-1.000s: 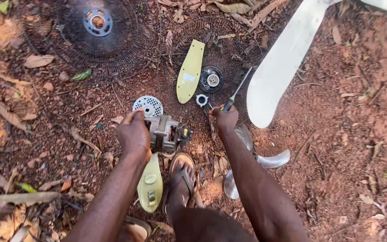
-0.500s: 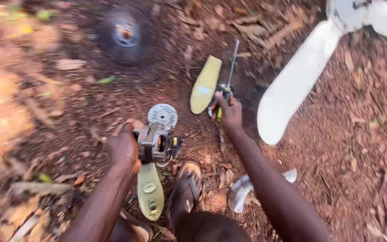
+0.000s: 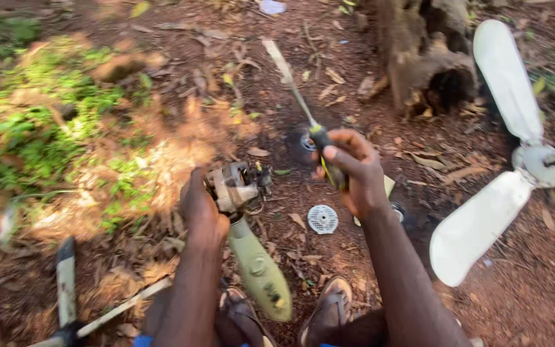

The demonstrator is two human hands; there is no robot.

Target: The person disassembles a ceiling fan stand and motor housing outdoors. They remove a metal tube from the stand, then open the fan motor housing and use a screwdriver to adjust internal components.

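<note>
At centre frame the left hand (image 3: 202,209) was closed around a small motor assembly (image 3: 237,186) joined to an olive-green housing (image 3: 259,270) running toward the lower centre. The right hand (image 3: 353,172) gripped a screwdriver (image 3: 303,109), its shaft pointing to the upper centre. A white fan (image 3: 502,167) lay on the ground at right.

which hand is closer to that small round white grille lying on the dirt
Right. The right hand, gripping the screwdriver, hovers just above the grille; the left hand holds the motor farther left.
</note>
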